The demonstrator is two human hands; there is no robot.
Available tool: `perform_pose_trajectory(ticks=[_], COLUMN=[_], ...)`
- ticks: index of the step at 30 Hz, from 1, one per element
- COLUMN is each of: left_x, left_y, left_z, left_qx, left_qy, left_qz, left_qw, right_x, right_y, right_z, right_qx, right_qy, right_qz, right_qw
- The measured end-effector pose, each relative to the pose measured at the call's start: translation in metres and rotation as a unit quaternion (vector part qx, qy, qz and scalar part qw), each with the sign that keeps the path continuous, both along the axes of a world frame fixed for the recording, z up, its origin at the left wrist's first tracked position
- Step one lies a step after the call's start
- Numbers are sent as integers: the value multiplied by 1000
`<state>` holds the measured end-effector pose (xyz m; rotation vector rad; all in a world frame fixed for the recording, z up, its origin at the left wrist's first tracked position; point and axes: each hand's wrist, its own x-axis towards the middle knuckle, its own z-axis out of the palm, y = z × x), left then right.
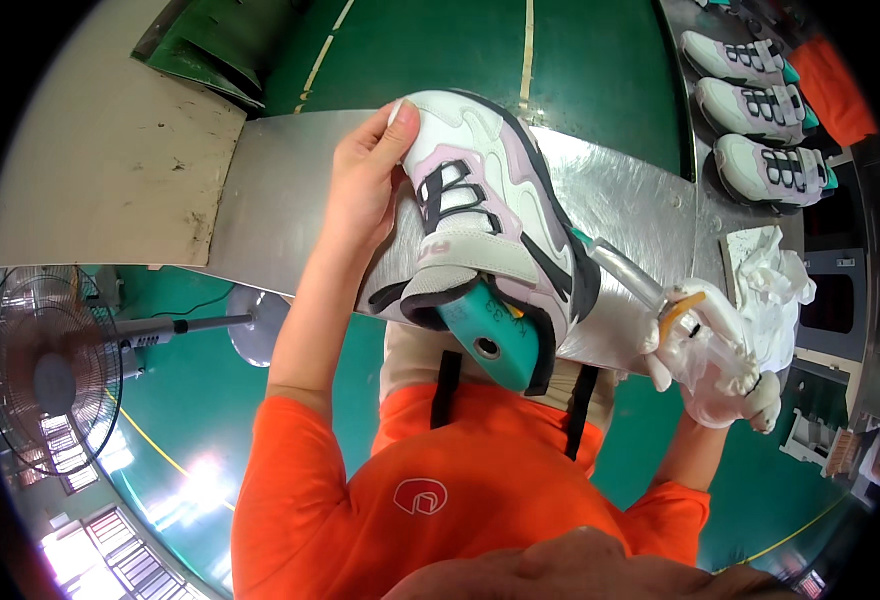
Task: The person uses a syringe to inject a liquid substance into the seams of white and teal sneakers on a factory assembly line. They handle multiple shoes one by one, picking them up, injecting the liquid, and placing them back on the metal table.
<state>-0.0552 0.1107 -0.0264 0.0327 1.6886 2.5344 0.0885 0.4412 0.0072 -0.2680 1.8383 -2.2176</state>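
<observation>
A white, pink and black sneaker is tilted over the metal bench, its toe pointing away from me. A teal shoe last with a round metal-rimmed hole fills its opening. My bare left hand is closed on the toe end, thumb on top. My right hand, in a white glove with clear plastic and a yellow band about it, grips a slim tool with a shiny grey handle. The tool's green tip meets the sole edge near the heel; its exact kind is unclear. A grey and black edge shows beside the sneaker.
The metal bench adjoins a green conveyor belt. Several similar sneakers stand at the right, near another person's orange sleeve. A crumpled white cloth lies below them. At left are a beige panel and a fan.
</observation>
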Motion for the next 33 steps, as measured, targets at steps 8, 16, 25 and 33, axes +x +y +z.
perform_pose_trajectory(ticks=[8, 16, 25, 33], left_x=[-34, -147, -401, -378], left_y=[-13, 42, 158, 229], left_z=[21, 55, -22, -32], left_qx=[-168, -286, 15, -706], left_qy=[-14, -13, -68, 143], left_qz=[-174, -131, 127, 82], left_qw=[970, 949, 989, 689], right_x=[44, 40, 51, 50], right_y=[10, 11, 14, 10], right_z=[-27, -71, -95, -96], right_qx=[82, 490, 466, 390], right_qy=[111, 176, 91, 68], right_qz=[-370, -460, -503, -548], right_qw=[919, 719, 722, 737])
